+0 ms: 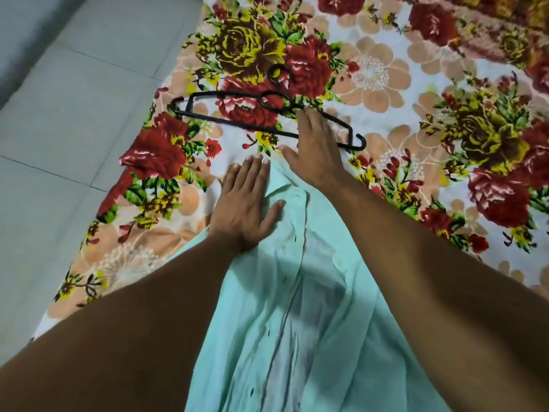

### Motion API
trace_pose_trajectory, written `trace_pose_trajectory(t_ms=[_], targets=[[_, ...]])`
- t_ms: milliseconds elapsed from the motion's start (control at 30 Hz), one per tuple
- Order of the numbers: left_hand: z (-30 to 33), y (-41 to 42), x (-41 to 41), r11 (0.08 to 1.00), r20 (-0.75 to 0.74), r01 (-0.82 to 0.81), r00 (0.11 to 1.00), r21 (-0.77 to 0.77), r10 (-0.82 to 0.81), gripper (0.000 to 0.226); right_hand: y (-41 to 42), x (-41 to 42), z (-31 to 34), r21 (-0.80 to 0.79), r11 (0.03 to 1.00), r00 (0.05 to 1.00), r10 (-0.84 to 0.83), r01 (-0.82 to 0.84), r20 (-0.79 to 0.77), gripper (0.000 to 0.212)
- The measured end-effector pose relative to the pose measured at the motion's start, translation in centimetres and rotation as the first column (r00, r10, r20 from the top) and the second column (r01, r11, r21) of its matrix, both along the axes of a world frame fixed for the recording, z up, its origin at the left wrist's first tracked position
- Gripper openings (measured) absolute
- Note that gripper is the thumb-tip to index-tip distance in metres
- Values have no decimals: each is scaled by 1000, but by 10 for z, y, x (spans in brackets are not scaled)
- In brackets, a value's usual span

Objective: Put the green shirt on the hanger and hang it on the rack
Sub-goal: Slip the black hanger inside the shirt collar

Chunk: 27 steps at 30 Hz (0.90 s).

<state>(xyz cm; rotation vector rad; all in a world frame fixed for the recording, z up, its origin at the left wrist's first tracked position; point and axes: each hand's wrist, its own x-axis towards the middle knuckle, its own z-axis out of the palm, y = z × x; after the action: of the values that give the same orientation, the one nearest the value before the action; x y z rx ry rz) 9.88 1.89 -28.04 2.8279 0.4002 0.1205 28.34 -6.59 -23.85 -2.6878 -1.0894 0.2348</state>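
A pale green shirt (297,307) lies spread lengthwise on a flowered bedsheet, its collar end pointing away from me. My left hand (246,200) rests flat on the shirt's upper left part, fingers apart. Just beyond the collar lies a black plastic hanger (231,121), its hook curling up at the far side. My right hand (315,150) lies over the hanger's right half with fingers stretched out, touching the bar but not closed round it. No rack is in view.
The flowered bedsheet (416,99) covers the bed to the right and far side. Grey floor tiles (59,114) run along the bed's left edge.
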Motion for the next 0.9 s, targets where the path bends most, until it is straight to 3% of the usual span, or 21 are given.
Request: trace_pose_trajectory(t_ms=[200, 367, 733, 900], targets=[[-4, 1, 3, 1000, 46, -9, 999, -6, 9, 80, 5, 39, 0, -76, 996, 999, -46, 45, -11, 101], [-7, 1, 3, 1000, 71, -19, 997, -4, 19, 80, 14, 55, 8, -74, 995, 993, -74, 67, -95, 89], [-10, 0, 1, 1000, 100, -3, 995, 14, 2, 79, -25, 3, 25, 372, 919, 992, -117, 127, -48, 82], [-4, -2, -1, 1000, 120, 0, 993, -11, 1, 77, -53, -32, 41, 442, 883, 985, -169, 159, -16, 85]])
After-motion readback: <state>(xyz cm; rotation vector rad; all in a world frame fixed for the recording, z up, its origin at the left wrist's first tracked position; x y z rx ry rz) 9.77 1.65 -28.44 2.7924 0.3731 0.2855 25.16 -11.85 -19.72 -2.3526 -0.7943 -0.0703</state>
